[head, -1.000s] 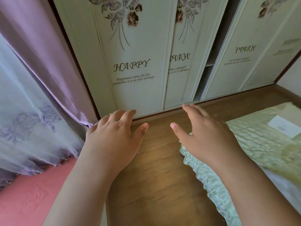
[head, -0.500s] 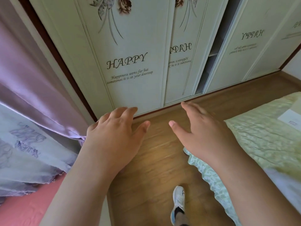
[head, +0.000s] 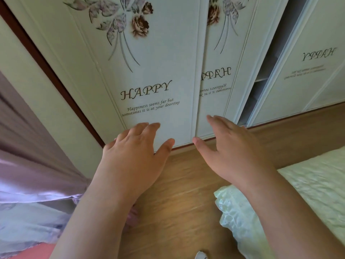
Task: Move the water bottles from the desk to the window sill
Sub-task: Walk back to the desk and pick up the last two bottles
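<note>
No water bottle, desk or window sill shows in the head view. My left hand (head: pixel 134 156) is stretched out in front of me, palm down, fingers relaxed, holding nothing. My right hand (head: pixel 229 152) is beside it to the right, also spread and empty. Both hover above the wooden floor (head: pixel 179 202), in front of the foot of a white wardrobe.
The wardrobe's sliding doors (head: pixel 149 71) carry flower prints and the word HAPPY; one gap (head: pixel 265 75) stands open. A purple curtain (head: pixel 28 165) hangs at the left. A pale green bedspread (head: pixel 308 193) fills the lower right. A shoe tip (head: pixel 200 256) shows at the bottom edge.
The view has swung up and closer to the wardrobe; the curtain slid left and down. Both hands stay spread and empty, in the same pose.
</note>
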The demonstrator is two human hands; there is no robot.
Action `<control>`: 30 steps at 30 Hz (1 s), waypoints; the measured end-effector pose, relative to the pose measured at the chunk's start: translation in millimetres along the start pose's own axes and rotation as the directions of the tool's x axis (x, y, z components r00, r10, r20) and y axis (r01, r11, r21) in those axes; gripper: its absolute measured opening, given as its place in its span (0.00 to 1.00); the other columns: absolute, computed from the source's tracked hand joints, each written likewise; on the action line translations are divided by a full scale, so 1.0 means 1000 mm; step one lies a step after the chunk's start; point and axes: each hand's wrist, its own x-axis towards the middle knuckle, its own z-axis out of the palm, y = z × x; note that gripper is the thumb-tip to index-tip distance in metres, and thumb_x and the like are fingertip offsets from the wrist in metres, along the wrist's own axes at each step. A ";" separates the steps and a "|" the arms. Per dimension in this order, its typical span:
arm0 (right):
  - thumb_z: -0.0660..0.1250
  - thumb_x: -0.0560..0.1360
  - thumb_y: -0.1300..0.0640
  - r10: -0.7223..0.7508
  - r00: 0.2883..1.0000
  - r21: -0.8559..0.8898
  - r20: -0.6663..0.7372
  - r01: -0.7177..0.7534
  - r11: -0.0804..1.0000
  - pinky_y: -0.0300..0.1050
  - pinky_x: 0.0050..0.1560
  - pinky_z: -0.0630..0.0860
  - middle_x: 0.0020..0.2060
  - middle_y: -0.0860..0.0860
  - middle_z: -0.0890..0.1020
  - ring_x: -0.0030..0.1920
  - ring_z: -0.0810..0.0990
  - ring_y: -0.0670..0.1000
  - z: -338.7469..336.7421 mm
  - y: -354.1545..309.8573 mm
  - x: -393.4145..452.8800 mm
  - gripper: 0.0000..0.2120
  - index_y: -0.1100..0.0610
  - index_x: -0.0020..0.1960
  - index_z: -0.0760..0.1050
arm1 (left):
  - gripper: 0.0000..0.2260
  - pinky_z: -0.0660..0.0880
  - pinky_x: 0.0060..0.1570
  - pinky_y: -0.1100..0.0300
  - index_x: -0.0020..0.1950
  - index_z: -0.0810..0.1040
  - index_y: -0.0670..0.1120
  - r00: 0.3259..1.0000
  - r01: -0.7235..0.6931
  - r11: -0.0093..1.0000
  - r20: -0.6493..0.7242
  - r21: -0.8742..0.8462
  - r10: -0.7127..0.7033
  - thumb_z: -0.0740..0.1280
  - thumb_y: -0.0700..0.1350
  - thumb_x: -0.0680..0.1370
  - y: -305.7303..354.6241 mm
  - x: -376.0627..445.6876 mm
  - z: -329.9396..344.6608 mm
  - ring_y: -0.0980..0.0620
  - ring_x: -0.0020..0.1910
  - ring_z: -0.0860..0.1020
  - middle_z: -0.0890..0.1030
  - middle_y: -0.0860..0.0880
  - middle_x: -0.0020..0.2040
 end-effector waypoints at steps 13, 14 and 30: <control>0.52 0.80 0.32 0.111 0.994 -0.039 -0.012 -0.111 0.993 0.56 0.79 0.57 0.80 0.47 0.61 0.79 0.60 0.50 -0.015 0.054 0.100 0.36 0.47 0.82 0.54 | 0.30 0.57 0.76 0.46 0.80 0.55 0.64 0.993 -0.114 0.993 0.034 -0.024 0.115 0.49 0.70 0.80 0.046 0.132 0.011 0.53 0.81 0.56 0.58 0.60 0.81; 0.52 0.80 0.31 0.129 0.992 -0.046 -0.016 -0.129 0.991 0.55 0.79 0.56 0.80 0.47 0.60 0.79 0.59 0.50 -0.014 0.056 0.109 0.36 0.47 0.82 0.53 | 0.30 0.58 0.76 0.46 0.81 0.55 0.64 0.990 -0.133 0.991 0.039 -0.031 0.134 0.48 0.70 0.80 0.046 0.146 0.013 0.53 0.81 0.56 0.58 0.60 0.81; 0.50 0.77 0.27 0.495 0.868 -0.017 -0.039 -0.496 0.868 0.58 0.79 0.52 0.81 0.43 0.57 0.80 0.57 0.51 0.002 0.024 0.275 0.37 0.41 0.81 0.50 | 0.30 0.61 0.75 0.49 0.81 0.57 0.60 0.870 -0.481 0.876 0.104 -0.035 0.482 0.48 0.68 0.81 0.031 0.377 -0.005 0.53 0.80 0.59 0.60 0.58 0.81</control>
